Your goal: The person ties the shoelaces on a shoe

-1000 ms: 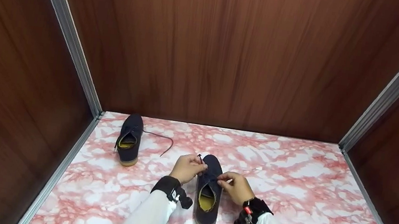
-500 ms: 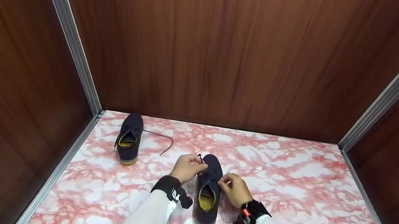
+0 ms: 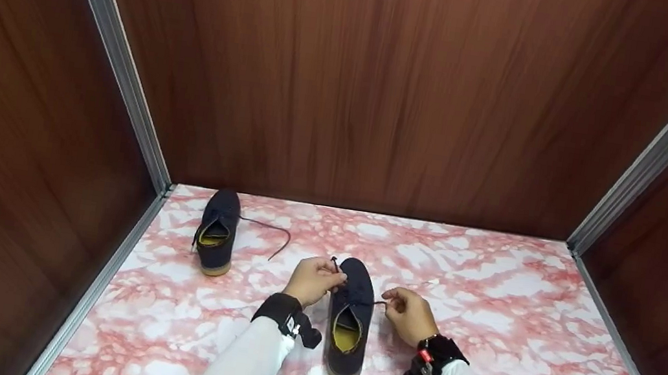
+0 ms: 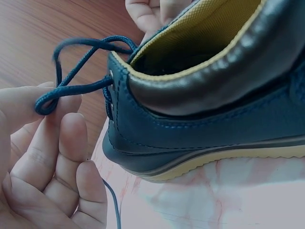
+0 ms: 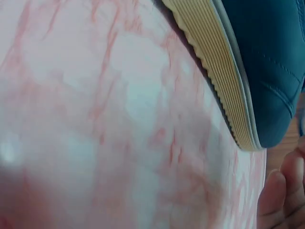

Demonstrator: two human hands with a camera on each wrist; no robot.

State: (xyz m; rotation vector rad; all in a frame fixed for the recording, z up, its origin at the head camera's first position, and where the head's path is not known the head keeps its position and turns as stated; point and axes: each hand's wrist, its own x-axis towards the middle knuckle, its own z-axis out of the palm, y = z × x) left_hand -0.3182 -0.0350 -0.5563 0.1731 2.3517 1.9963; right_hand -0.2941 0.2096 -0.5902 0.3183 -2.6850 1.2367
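Rightward from the navy shoe with yellow lining [image 3: 345, 367], my right hand [image 3: 412, 316] has moved since half a second ago, a dark cord lace [image 3: 380, 302] now showing between them. That hand pinches the lace; my left hand [image 3: 311, 281] pinches a loop [image 4: 81, 88] at the shoe's left edge. Upright between both hands, the shoe stands on the pink-and-white marbled surface [image 3: 507, 303].

2 white sleeves [image 3: 244, 364], 2 black wrist straps [image 3: 276, 310], red marking [image 3: 425, 356] on the right
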